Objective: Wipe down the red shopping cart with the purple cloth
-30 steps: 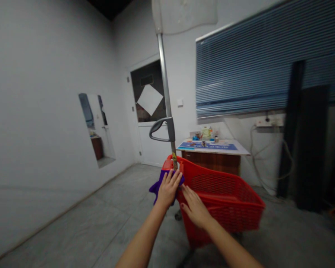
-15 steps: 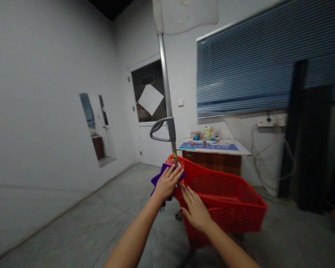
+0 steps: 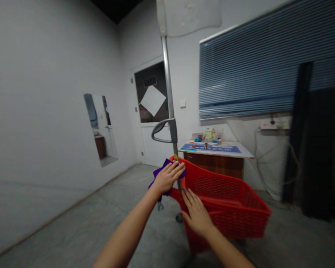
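Observation:
A purple cloth [image 3: 159, 173] is bunched under my left hand [image 3: 167, 178], whose fingers lie over it against the metal post at the near left corner of a red plastic shopping cart [image 3: 229, 219]. Cloth sticks out to the left and right of that hand; the palm side is hidden. Against the cart's near rim, just below, rests my right hand [image 3: 197, 214], fingers stretched out and holding nothing. Above both hands the metal post [image 3: 168, 82] rises past a grey loop handle [image 3: 165, 130] to a pale panel [image 3: 190, 16].
Behind the cart stands a desk [image 3: 226, 149] with small items and a printed blue-and-white sheet. A white door [image 3: 152, 143], a wall mirror [image 3: 102, 130], blinds [image 3: 248, 74], dangling cables [image 3: 258, 160] and tall dark panels [image 3: 321, 149] surround the cart.
My left hand has slid slightly, and the cloth under it has shifted a little. The right hand stays on the cart rim. The view has moved slightly.

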A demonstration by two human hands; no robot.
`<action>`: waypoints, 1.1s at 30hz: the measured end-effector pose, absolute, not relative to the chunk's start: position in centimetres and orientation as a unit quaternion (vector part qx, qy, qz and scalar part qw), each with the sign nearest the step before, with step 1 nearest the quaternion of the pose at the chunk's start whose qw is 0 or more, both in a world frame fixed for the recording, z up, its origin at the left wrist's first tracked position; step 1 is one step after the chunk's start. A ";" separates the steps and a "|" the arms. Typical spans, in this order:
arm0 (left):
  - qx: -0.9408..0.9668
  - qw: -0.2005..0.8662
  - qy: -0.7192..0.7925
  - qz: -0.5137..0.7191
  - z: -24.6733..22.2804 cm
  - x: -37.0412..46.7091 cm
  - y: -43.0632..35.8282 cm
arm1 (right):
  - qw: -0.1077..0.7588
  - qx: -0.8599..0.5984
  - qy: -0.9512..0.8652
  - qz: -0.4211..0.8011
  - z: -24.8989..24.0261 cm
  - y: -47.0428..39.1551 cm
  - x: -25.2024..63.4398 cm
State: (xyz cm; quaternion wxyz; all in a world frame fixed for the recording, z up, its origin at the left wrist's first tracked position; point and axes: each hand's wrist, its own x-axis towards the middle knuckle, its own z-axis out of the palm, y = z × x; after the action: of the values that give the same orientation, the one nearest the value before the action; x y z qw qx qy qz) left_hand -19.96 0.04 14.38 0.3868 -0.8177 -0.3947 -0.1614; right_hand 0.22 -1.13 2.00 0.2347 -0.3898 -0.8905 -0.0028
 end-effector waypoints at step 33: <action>-0.811 0.405 -0.381 -0.181 16.7 -20.8 0.8 | 0.272 -0.352 -0.891 -0.091 4.5 0.4 -1.9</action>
State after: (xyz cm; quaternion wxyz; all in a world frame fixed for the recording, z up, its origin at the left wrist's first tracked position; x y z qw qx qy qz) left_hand -20.80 0.83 16.68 0.4045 -0.8113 -0.3812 -0.1813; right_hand -1.87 0.38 4.51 0.2722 -0.3516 -0.8910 -0.0915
